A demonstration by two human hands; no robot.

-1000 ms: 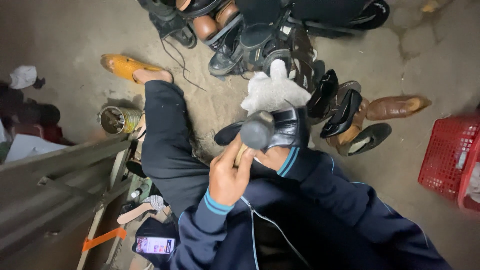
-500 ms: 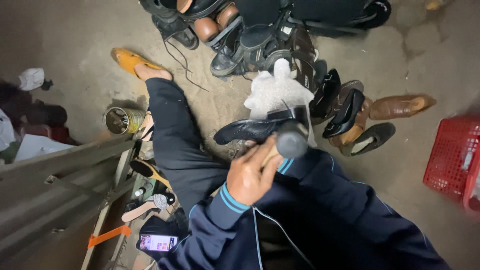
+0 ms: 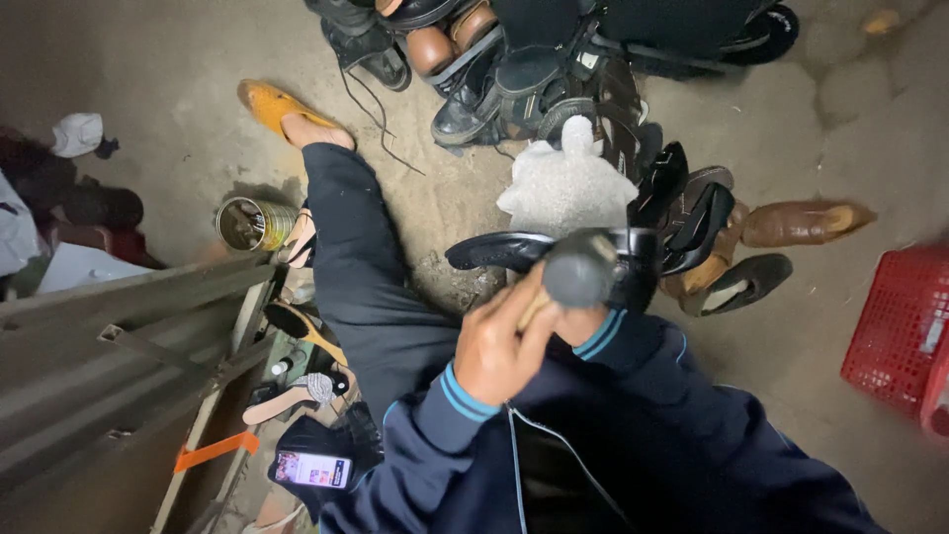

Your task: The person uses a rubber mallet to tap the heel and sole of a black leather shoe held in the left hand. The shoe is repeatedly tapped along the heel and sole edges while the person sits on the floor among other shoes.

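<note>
The left hand (image 3: 504, 346) is closed in a fist around the wooden handle of a hammer (image 3: 578, 269), whose round dark head is blurred and sits just over a black dress shoe (image 3: 514, 249); the shoe lies across the person's lap, toe pointing left, above the concrete floor (image 3: 178, 148); the right hand (image 3: 578, 321) is mostly hidden behind the hammer and shoe, touching the shoe from beneath, and whether its fingers are curled or spread cannot be told; beyond the shoe lies a white plastic bag (image 3: 568, 188) beside a heap of dark and brown shoes (image 3: 692, 227); a tin can (image 3: 252, 223) stands near the outstretched leg; a red plastic crate (image 3: 905, 331) sits at the right edge.
</note>
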